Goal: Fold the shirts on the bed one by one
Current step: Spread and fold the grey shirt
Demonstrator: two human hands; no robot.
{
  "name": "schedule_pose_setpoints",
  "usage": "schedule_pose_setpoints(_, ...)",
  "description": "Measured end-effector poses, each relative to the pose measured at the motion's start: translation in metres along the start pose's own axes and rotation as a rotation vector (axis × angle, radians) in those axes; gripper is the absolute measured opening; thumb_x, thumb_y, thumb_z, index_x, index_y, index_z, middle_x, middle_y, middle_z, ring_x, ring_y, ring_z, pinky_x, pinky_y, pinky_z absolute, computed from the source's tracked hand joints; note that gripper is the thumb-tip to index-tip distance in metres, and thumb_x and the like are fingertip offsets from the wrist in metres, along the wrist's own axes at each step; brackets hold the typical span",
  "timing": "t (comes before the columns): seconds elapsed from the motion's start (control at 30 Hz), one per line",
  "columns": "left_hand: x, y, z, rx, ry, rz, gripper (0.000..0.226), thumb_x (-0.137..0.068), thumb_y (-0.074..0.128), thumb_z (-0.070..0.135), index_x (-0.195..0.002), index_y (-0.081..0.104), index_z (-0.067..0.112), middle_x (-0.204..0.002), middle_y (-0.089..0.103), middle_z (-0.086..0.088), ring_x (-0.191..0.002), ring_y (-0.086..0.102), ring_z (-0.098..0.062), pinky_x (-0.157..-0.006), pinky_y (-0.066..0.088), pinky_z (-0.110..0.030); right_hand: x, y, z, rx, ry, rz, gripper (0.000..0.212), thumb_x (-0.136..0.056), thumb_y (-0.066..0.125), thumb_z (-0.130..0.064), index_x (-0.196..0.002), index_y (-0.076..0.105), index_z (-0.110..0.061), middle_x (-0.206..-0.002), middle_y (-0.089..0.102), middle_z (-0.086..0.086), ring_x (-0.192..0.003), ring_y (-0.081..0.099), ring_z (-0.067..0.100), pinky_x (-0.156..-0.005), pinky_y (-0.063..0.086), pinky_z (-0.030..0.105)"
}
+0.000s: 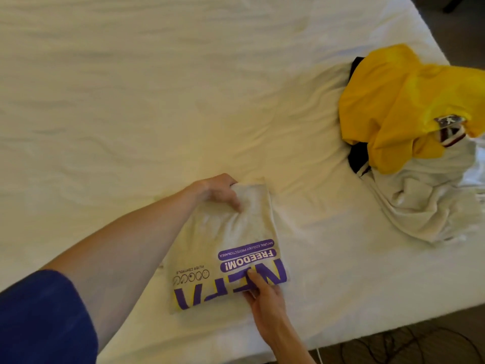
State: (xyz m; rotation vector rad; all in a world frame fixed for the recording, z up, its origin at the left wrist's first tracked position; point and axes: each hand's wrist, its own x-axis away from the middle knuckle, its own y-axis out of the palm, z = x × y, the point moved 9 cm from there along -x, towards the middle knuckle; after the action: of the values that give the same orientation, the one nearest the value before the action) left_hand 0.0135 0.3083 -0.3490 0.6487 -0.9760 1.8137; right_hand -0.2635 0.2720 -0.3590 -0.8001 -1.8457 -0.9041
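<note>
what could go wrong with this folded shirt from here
The left hand bunches the far edge of the folded printed shirt, so creases may set there. The right hand pinches only one near edge; lifting it could let the layers slip open. The yellow shirt lies near the bed's corner and might slide off.

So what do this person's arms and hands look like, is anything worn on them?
Both hands are bare, with no gloves, rings or watch visible. The left hand leads back along a bare forearm to a short dark-blue sleeve at the upper arm. The right hand shows a bare wrist only; no sleeve is in view.
</note>
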Motion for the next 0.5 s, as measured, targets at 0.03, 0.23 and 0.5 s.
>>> schedule_pose_setpoints(0.03,0.002,-0.005,0.009,0.033,0.033,0.013,0.033,-0.071,0.087,0.017,-0.100,0.072,0.012,-0.103,0.072,-0.005,-0.089,0.064,-0.016,-0.073,0.051,-0.026,0.003,0.002,-0.013,-0.009,-0.066,0.010,0.041,-0.078,0.071,-0.006,-0.118,0.063,0.001,-0.104,0.073,0.021,-0.092,0.073,0.031,-0.069,0.060,0.036)
schedule_pose_setpoints(0.23,0.043,-0.081,0.104,0.407,0.315,0.162,0.017,-0.074,0.081,0.004,-0.087,0.074,0.013,-0.084,0.072,-0.002,-0.080,0.069,-0.015,-0.072,0.059,-0.032,0.051,0.025,-0.144,0.205,-0.687,0.103,0.027,-0.088,0.063,0.006,-0.094,0.073,-0.018,-0.092,0.076,0.007,-0.090,0.071,0.026,-0.075,0.059,0.040)
schedule_pose_setpoints(0.5,0.108,-0.150,0.102,0.615,0.589,0.264,0.043,-0.076,0.075,0.016,-0.106,0.062,-0.012,-0.101,0.066,-0.015,-0.095,0.062,-0.019,-0.081,0.052,-0.030,0.146,0.102,-0.205,0.736,-1.545,0.042,0.050,-0.062,0.072,0.006,-0.090,0.064,-0.034,-0.092,0.063,-0.019,-0.084,0.059,0.015,-0.067,0.050,0.034)
